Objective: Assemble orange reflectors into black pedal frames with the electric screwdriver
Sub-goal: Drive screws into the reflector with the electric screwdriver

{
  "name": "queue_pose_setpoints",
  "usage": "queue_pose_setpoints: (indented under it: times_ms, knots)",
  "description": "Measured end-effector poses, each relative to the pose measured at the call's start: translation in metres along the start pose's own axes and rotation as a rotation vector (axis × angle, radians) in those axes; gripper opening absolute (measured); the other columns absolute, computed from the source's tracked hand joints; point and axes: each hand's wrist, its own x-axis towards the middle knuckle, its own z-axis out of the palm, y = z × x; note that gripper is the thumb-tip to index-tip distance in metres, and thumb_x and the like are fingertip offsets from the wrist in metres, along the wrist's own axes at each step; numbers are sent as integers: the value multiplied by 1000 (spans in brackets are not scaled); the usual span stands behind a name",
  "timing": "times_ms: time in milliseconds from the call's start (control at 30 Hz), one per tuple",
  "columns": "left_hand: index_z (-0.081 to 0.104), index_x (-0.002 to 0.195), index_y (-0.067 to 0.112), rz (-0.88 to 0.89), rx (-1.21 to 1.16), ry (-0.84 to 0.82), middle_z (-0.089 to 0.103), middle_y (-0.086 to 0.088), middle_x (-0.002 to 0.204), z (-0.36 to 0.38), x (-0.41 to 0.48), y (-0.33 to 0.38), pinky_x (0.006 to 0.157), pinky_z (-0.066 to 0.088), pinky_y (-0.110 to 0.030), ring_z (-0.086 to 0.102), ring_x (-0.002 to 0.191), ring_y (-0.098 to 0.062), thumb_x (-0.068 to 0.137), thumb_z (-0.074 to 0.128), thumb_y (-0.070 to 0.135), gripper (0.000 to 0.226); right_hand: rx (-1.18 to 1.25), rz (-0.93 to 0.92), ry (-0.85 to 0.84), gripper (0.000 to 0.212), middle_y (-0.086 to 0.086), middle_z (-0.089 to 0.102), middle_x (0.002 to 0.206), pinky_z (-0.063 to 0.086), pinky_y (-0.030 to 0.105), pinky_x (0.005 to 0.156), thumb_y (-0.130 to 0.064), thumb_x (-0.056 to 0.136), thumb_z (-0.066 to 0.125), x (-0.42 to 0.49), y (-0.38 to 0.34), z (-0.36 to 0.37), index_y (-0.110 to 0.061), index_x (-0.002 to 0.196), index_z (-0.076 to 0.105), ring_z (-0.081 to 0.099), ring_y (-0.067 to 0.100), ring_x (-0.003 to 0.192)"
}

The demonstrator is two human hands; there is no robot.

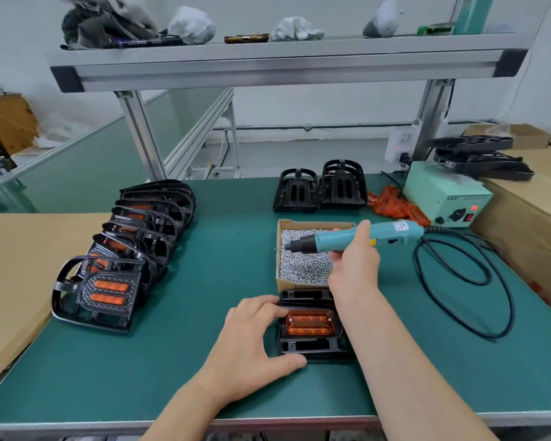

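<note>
Left hand (252,338): grips black pedal frame (312,348) by its left side, on the table (204,249).
Right hand (355,265): grips electric screwdriver (357,238), bit pointing left over screw box (303,259).
Orange reflector (310,323): crosswise in frame, just nearer than bit.

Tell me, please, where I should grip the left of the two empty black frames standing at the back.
Probably by the arched top bar, from above: the left frame stands upright with that arch bare and open underneath, while the right frame crowds its right side.
</note>
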Motion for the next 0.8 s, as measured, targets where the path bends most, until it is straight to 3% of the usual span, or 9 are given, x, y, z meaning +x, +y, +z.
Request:
queue_pose_setpoints:
  times_ms: [133, 267, 333, 400, 433, 533, 700, 800]
  knots:
    - [58, 122, 35, 8, 0, 3, 39, 28, 133, 0, 0, 0, 104, 14, -9, 24, 126, 18, 62, 66, 71, 71, -47, 111, 15, 25, 1, 59, 93, 50, 24, 64, -43, 101, 58, 4, 7, -2, -20, 92, 55, 57, 13, 73]
    - [58, 123, 34, 15, 4, -1, 39, 27, 134, -1, 0, 0, 104, 14, -8, 26, 127, 15, 63, 66, 72, 71, 71, 192, 3, 24, 8, 59, 104, 54, 28, 66, -29, 102, 59, 9, 10, -5, -13, 118, 52, 61, 19, 89]
    - [58, 123, 33, 16, 9, -4, 39, 27, 134, -1, 1, 0, 104, 13, -8, 28, 127, 12, 63, 65, 72, 72, 192, 245, -34, 33, 27, 55, 124, 57, 38, 87, -14, 104, 54, 14, 10, -9, -2, 134, 48, 60, 38, 112]
    - [58, 123, 33, 14, 9, -7, 39, 27, 133, -1, 1, 0, 104, 13, -8, 28, 127, 11, 63, 65, 73, 72, 427, 388, -74, 42, 44, 43, 138, 44, 50, 110, -3, 102, 48, 24, 10, -12, 19, 137, 40, 45, 54, 131]
    - [58, 123, 34, 12, 8, -7, 39, 27, 133, -1, 1, 0, 104, 13, -8, 28, 127, 11, 63, 65, 73, 72, 393, 357, -76, 41, 44, 44, 138, 43, 49, 111, -3, 101, 49, 21, 10, -13, 19, 135, 42, 46, 53, 130]
    - [57, 123, 34, 13, 6, -6, 38, 28, 133, -1, 0, -1, 104, 15, -10, 28, 128, 12, 64, 65, 73, 72, 238, 236, -84, 33, 21, 53, 128, 52, 38, 98, -1, 100, 53, 2, -2, -14, -3, 132, 47, 57, 35, 114]
    - [57, 123, 35, 12, 15, -2, 40, 27, 134, -1, 1, -2, 105, 18, -13, 30, 128, 9, 64, 65, 75, 72, 107, 250, -161, 24, 27, 56, 123, 50, 37, 105, 3, 100, 50, -20, -11, -26, 6, 124, 47, 58, 32, 118]
    - [57, 124, 37, 2, 11, -7, 41, 25, 135, 1, -1, -3, 105, 20, -16, 31, 128, 7, 64, 65, 75, 71, -2, 171, -230, 24, 23, 59, 120, 57, 33, 87, 1, 98, 55, -27, -15, -41, 5, 122, 53, 62, 29, 112]
